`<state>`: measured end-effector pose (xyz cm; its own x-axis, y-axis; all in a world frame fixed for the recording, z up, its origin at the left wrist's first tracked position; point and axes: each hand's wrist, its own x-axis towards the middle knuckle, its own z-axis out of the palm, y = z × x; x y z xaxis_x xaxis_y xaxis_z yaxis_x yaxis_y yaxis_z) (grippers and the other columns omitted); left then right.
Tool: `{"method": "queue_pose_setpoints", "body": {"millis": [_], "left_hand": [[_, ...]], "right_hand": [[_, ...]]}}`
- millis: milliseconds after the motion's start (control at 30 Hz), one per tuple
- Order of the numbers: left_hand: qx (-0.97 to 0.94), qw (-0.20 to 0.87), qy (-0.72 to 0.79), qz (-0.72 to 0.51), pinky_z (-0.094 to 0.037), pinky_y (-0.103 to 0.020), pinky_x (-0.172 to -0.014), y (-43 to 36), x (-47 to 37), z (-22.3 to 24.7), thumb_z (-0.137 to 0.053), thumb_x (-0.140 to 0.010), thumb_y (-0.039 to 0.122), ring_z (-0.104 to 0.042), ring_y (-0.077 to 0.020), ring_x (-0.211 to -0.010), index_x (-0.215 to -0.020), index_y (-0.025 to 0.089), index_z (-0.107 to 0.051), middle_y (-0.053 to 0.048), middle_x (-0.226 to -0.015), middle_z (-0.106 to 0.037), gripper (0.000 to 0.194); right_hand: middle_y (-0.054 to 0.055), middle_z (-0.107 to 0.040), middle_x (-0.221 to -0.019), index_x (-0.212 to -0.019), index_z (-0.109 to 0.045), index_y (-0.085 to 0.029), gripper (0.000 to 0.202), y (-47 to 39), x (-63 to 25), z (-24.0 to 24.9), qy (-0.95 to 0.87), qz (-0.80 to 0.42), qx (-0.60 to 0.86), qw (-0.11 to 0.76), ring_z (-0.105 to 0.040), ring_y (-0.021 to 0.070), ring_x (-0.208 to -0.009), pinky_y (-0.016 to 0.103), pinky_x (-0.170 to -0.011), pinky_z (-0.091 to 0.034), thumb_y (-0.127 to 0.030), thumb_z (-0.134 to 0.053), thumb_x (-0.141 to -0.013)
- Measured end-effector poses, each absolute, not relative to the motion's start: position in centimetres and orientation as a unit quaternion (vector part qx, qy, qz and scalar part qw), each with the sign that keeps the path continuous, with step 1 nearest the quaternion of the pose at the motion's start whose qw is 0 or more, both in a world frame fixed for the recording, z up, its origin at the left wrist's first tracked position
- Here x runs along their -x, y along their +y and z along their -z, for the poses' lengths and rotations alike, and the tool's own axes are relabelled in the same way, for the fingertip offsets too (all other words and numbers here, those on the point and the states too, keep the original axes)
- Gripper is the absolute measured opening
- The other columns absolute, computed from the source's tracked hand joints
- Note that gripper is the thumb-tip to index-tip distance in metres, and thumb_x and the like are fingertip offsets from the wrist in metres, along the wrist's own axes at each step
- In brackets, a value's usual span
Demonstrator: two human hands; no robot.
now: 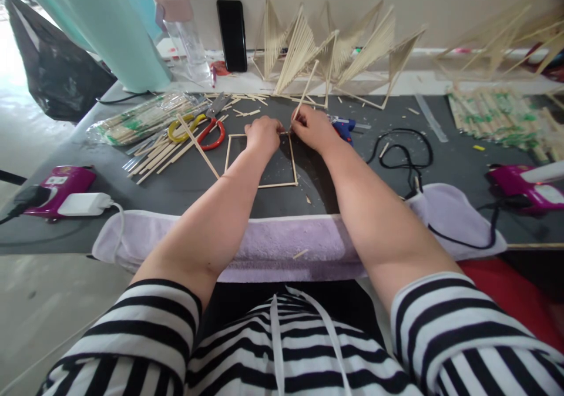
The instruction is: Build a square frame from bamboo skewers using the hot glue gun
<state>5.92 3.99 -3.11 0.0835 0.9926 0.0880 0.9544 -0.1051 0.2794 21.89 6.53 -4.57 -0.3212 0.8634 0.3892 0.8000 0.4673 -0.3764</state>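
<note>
A square frame of thin wooden sticks (277, 185) lies flat on the grey table in front of me. My left hand (263, 133) rests at the frame's far side, its fingers closed on the far stick near the right corner. At that same corner my right hand (312, 127) pinches a wooden stick (306, 90) that stands tilted, its top leaning right and away from me. The fingers hide where this stick meets the frame. Just right of the right hand lies a blue glue gun (344, 128), partly covered by the hand.
Scissors with red and yellow handles (211, 134) and loose sticks (163, 152) lie to the left. Stick structures (299, 49) and a phone (232, 36) stand at the back. A black cord (408, 161) loops at right. A purple towel (291, 237) covers the near edge. Power strips (66, 187) sit at both sides.
</note>
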Motion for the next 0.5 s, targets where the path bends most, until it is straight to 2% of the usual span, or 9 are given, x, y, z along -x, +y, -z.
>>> {"method": "queue_pose_setpoints", "body": {"millis": [233,500], "left_hand": [[-0.732,0.082,0.663,-0.132,-0.038,-0.044,-0.100,3.87,-5.92,3.01,-0.047,-0.087,0.017,-0.056,-0.0276,-0.120,-0.113,0.030,-0.074,-0.007,-0.126,-0.067,0.040],[-0.732,0.074,0.665,-0.128,-0.039,-0.044,-0.100,3.68,-5.92,2.90,-0.047,-0.087,0.018,-0.056,-0.0273,-0.120,-0.114,0.030,-0.073,-0.007,-0.126,-0.067,0.039]], "right_hand": [[0.008,-0.072,-0.096,-0.113,-0.063,-0.023,0.026,6.24,-21.74,4.31,-0.808,-0.071,0.526,0.257,-0.067,0.0305,-0.100,0.049,-0.093,-0.049,-0.034,-0.044,-0.097],[0.005,-0.073,-0.090,-0.106,-0.064,-0.025,0.021,6.82,-22.01,4.88,-0.807,-0.064,0.514,0.284,-0.068,0.0307,-0.099,0.053,-0.095,-0.048,-0.036,-0.048,-0.096]]}}
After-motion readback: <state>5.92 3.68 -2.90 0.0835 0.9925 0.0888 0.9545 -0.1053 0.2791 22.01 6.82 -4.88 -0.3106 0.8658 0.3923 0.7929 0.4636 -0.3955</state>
